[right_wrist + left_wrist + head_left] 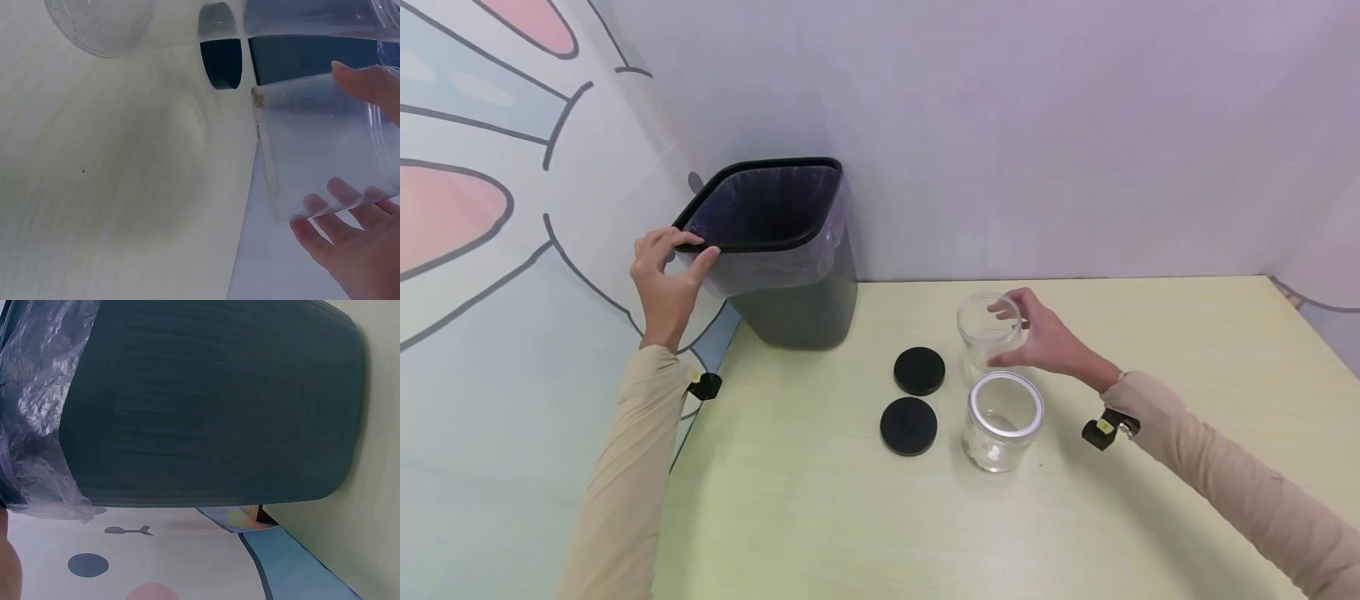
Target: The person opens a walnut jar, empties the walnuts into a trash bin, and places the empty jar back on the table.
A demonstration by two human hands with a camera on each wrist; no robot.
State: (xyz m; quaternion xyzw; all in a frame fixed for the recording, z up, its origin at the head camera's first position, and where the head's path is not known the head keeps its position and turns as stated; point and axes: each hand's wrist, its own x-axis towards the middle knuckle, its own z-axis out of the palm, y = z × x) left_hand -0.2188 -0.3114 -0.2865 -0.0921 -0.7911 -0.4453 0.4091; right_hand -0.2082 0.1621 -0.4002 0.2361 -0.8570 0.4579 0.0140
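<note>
My left hand pinches the front left corner of the dark grey trash bin, its fingers over the black rim and the thumb outside. Over that rim folds a clear plastic bag, which lines the bin. My right hand holds a clear jar from the side, thumb and fingers on opposite walls. The jar looks uncovered; whether its base touches the table I cannot tell. Just in front of it stands another clear jar with a silver-white ring around its top.
Two round black lids, a far lid and a near lid, lie flat to the left of the jars. The pale wooden table meets a plain light wall behind and a cartoon-printed wall at left.
</note>
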